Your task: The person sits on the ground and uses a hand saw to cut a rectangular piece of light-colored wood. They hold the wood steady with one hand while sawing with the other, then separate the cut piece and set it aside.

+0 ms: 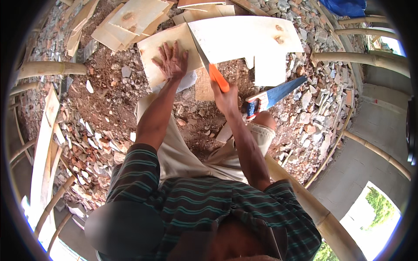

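My left hand (170,61) lies flat with spread fingers on the left part of a pale plywood board (244,37). My right hand (226,98) is wrapped round the orange handle of a handsaw (200,50). The saw's narrow blade points away from me and crosses the board just right of my left hand, along the line where the shaded part meets the sunlit part. Whether the cut goes right through there I cannot tell. A second handsaw (283,91), with a blue blade and a blue, white and red handle, rests on the rubble by my right knee.
Several plywood offcuts (130,21) are piled at the far left. Broken brick and stone rubble (104,148) covers the ground. Bamboo poles (361,61) stand at both sides, with a grey block wall (361,117) at the right. A blue sheet (344,6) hangs at the far right.
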